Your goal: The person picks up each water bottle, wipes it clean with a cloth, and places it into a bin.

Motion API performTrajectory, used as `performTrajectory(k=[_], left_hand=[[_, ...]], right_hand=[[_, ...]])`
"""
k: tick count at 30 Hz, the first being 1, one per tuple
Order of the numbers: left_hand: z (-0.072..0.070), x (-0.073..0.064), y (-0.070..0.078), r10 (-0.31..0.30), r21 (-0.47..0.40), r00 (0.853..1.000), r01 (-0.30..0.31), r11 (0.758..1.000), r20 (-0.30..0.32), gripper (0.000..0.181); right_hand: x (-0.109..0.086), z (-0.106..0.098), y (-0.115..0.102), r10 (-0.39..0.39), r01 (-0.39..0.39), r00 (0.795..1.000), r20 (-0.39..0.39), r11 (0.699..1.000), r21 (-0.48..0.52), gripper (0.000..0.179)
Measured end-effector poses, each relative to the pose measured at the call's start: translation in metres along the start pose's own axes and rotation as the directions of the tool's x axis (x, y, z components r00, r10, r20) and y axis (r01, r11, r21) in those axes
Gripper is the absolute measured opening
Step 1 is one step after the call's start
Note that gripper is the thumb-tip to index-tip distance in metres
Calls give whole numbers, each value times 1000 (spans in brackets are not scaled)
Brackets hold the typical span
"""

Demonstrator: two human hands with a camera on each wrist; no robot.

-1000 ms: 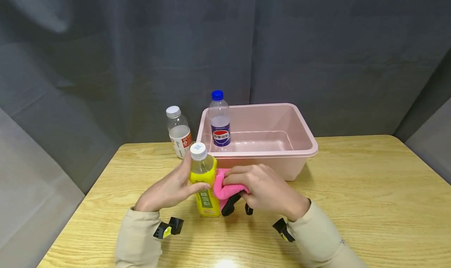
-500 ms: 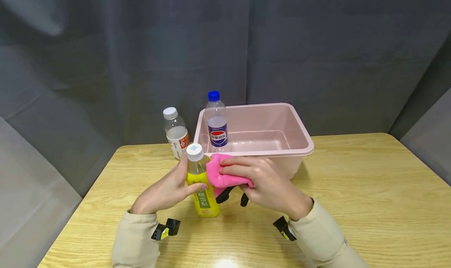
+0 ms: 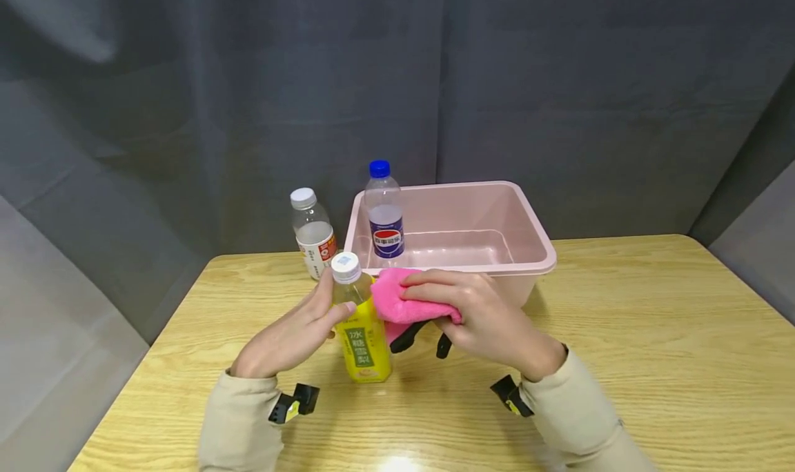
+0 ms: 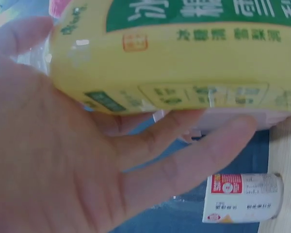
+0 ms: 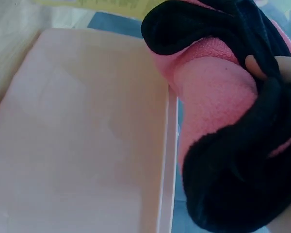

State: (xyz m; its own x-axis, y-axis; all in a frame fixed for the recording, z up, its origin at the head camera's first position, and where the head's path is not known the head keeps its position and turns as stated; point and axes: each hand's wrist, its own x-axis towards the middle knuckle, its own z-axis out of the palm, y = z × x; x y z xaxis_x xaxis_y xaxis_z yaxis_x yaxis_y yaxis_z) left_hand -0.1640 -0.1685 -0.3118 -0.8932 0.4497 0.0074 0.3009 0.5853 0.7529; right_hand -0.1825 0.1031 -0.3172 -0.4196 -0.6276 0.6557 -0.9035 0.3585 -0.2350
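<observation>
My left hand (image 3: 288,337) grips a clear bottle with a white cap and a yellow label (image 3: 362,348), standing slightly tilted on the table. Its thumb lies near the label's top edge. In the left wrist view the fingers (image 4: 169,167) reach behind the bottle. A pink cloth with black edging (image 3: 413,299) is bunched in my right hand (image 3: 487,317), right at the bottle's upper right side. Seen from the right wrist, the cloth (image 5: 213,92) folds over itself, and black trim covers much of the fingers.
A pale pink basin (image 3: 540,268) stands behind the hands. A blue-capped Pepsi bottle (image 3: 386,217) stands inside at its left. Left of the basin is a white-capped bottle with a white and red label (image 3: 318,248). A grey curtain (image 3: 559,99) hangs behind the wooden table (image 3: 652,334).
The cloth has risen along the bottle's right side, then shifted slightly right with my right hand. The bottle has turned, its green label panel now facing front. My left thumb sits higher.
</observation>
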Motion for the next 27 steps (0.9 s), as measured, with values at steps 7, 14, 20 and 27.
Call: performTrajectory(k=[7, 14, 20, 27], left_hand=[[2, 4, 3, -2, 26, 999, 3, 1000, -49, 82], [2, 3, 3, -4, 39, 997, 7, 999, -78, 94], [1, 3, 3, 16, 47, 996, -12, 999, -85, 91], [-1, 3, 1, 88, 62, 992, -83, 995, -85, 75]], right_hand=[[-2, -13, 4, 12, -11, 999, -43, 1000, 22, 53], [-2, -16, 3, 19, -19, 997, -75, 1000, 6, 50], [-2, -17, 3, 6, -6, 998, -67, 1000, 4, 50], [-4, -19, 4, 28, -29, 996, -91, 1000, -10, 47]])
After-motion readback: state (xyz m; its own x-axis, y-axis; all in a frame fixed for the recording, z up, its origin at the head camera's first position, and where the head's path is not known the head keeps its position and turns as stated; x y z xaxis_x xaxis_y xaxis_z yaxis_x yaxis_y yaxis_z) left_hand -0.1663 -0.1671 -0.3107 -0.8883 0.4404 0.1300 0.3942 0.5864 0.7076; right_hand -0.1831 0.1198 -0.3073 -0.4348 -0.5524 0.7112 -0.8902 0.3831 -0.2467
